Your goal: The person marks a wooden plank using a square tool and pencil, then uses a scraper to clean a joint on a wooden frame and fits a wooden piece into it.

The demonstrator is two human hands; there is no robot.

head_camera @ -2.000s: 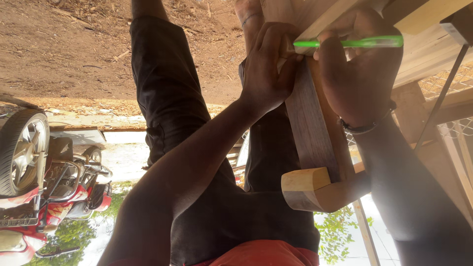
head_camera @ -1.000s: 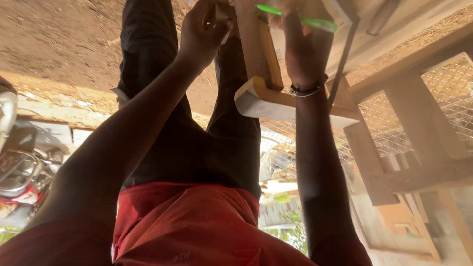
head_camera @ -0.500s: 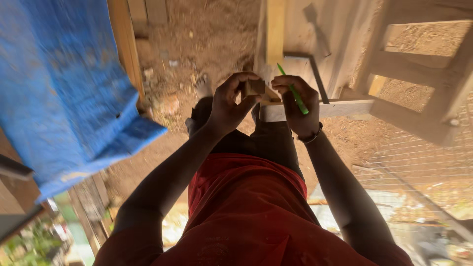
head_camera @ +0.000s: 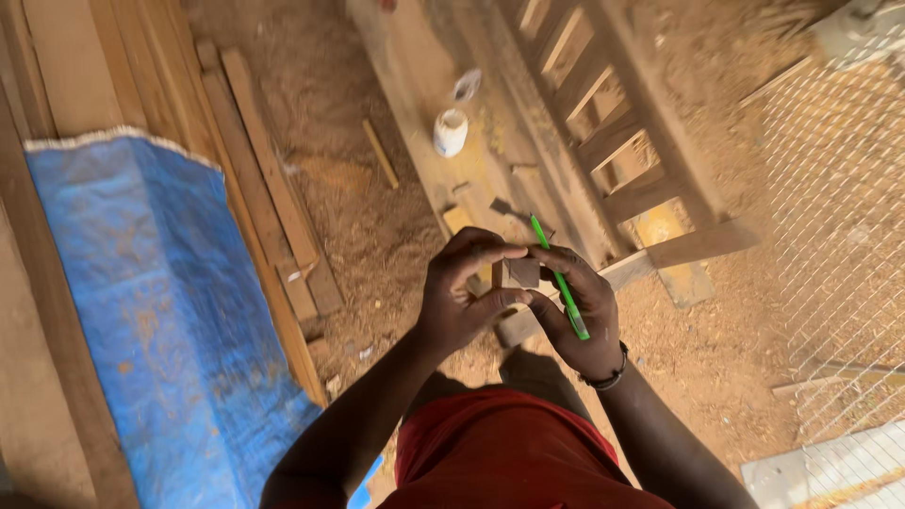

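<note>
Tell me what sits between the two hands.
In the head view, a small dark wooden block sits between the left hand and right hand, pinched by both; the right also holds a green pen.

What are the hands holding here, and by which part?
Both hands pinch a small wood block by its edges, left hand and right hand. The right hand's fingers also grip a green pen around its lower half.

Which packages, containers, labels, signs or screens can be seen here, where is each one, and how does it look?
White tub: stands on the wooden plank above the hands, small, round, open on top.
Lid: lies just beyond the tub, round, pale, tilted.
Blue sack: spread on the ground at left, woven plastic, dusty, pale hem on top.
No labels, signs or screens show.
</note>
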